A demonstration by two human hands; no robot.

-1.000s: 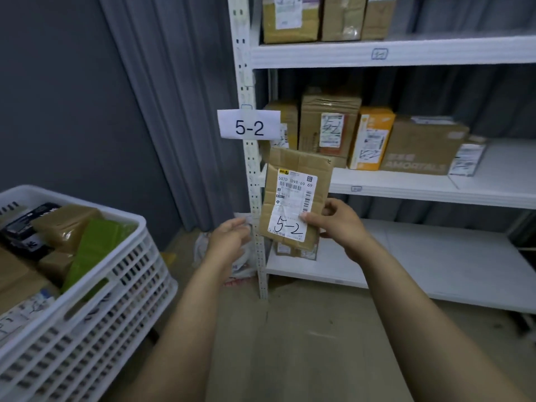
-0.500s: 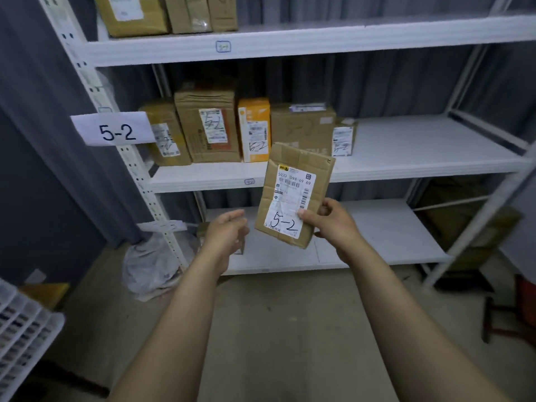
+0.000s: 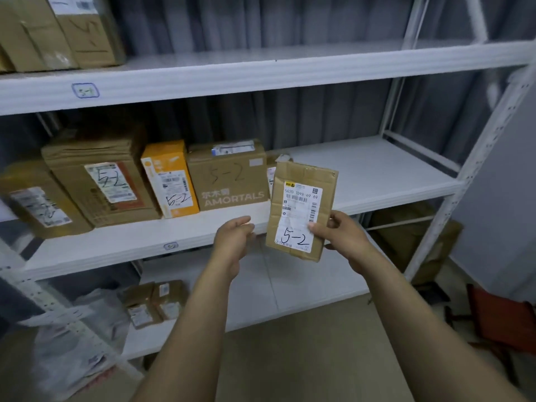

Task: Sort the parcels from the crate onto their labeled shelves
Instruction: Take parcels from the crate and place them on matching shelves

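My right hand grips a flat brown cardboard parcel by its right edge, upright, its white label hand-marked 5-2. The parcel hangs in front of the middle shelf, just right of the row of parcels standing there. My left hand is beside the parcel's left edge, fingers loosely curled and holding nothing. On that shelf stand several parcels marked 5-2: a brown AMORTALS box, an orange box and a taped brown box. The crate is out of view.
The top shelf carries brown parcels at the far left. The bottom shelf holds small brown parcels. A white plastic bag lies on the floor at the left. A white upright frames the right side; red object beyond it.
The view has swung right and closer to the shelves; the crate and the 5-2 sign have left the frame. The parcel stays in my right hand, now level with the middle shelf.
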